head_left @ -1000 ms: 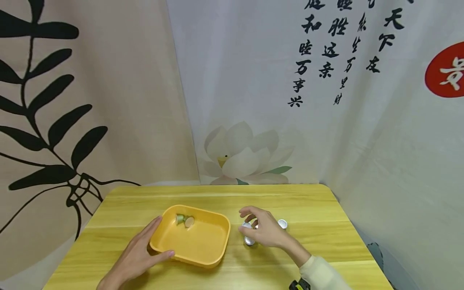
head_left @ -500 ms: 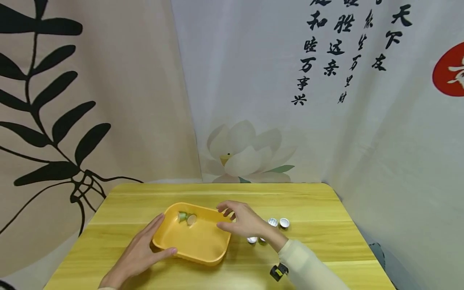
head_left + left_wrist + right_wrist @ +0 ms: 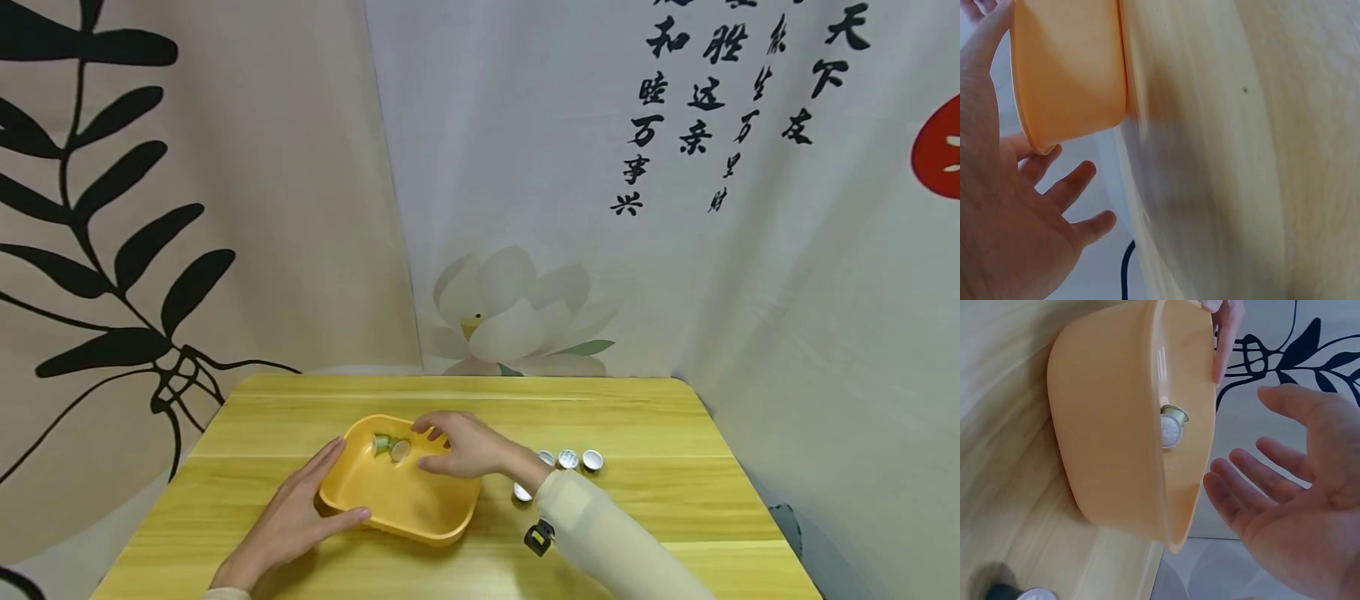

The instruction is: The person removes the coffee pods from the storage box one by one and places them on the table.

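My left hand (image 3: 288, 521) rests at the near-left corner of a yellow plastic tray (image 3: 408, 527), fingers along the left rim and thumb over the front rim. In the left wrist view the other fingers (image 3: 1071, 185) spread loosely below the tray's corner. Inside the tray lie a green coffee capsule (image 3: 381, 443) and another capsule (image 3: 401, 451) with its round lid showing. Above the tray's right side hovers my right hand (image 3: 468, 446), fingers slightly bent. The right wrist view shows nothing between those fingers and the thumb.
Several foil-lidded capsules stand on the wooden table (image 3: 645, 517) right of the tray, one of them a white-lidded capsule (image 3: 592, 461) at the row's right end. My right forearm partly hides this group. A printed curtain (image 3: 510, 192) hangs behind the table.
My right hand has moved left from beside the capsules on the table to above the tray. The left hand has stayed at the tray's corner. The head view has shifted slightly.
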Tool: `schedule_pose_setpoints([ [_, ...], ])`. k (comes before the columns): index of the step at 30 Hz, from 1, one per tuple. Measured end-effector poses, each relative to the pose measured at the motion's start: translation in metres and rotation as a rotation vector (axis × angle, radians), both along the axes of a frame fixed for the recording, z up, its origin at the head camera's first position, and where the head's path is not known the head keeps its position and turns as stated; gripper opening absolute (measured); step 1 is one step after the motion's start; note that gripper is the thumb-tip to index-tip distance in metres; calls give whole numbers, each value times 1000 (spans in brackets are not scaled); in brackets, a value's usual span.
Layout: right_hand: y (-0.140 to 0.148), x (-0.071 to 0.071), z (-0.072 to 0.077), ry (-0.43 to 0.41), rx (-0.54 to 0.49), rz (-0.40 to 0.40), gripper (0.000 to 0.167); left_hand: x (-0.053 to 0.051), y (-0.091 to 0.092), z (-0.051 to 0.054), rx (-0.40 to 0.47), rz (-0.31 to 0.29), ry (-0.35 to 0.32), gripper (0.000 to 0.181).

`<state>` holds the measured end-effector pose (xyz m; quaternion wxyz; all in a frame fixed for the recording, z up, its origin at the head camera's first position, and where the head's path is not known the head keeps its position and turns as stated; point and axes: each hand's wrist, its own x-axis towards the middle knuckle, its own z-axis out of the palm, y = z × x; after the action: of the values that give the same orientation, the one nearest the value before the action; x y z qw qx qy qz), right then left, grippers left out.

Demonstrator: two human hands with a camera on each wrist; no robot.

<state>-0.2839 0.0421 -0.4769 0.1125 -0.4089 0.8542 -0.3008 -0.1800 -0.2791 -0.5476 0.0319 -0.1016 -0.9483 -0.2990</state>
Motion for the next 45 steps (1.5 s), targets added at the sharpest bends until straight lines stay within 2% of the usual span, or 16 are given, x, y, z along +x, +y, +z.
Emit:
schedule_pose_setpoints([
  [5, -11, -7, -3, -15, 66, 20, 56, 0, 0, -2, 10, -5, -2, 121],
  [13, -32, -11, -8, 13, 192, 61, 56, 0, -1, -2, 16, -4, -10, 121],
  [19, -43, -11, -11, 28, 289, 48, 60, 0, -1, -2, 18, 5, -12, 121],
  [27, -52, -16, -14, -2, 320, 46, 63, 1, -1, 0, 28, 15, -37, 122],
  [34, -57, -18, -20, -32, 329, 92, 62, 3, -1, 1, 42, 8, -42, 122],
  [39, -62, -20, -23, -4, 362, 113, 63, 3, -2, 0, 46, 1, -33, 121],
  [45, -65, -21, -27, 76, 405, 117, 61, 1, -2, -2, 37, 4, -21, 122],
])
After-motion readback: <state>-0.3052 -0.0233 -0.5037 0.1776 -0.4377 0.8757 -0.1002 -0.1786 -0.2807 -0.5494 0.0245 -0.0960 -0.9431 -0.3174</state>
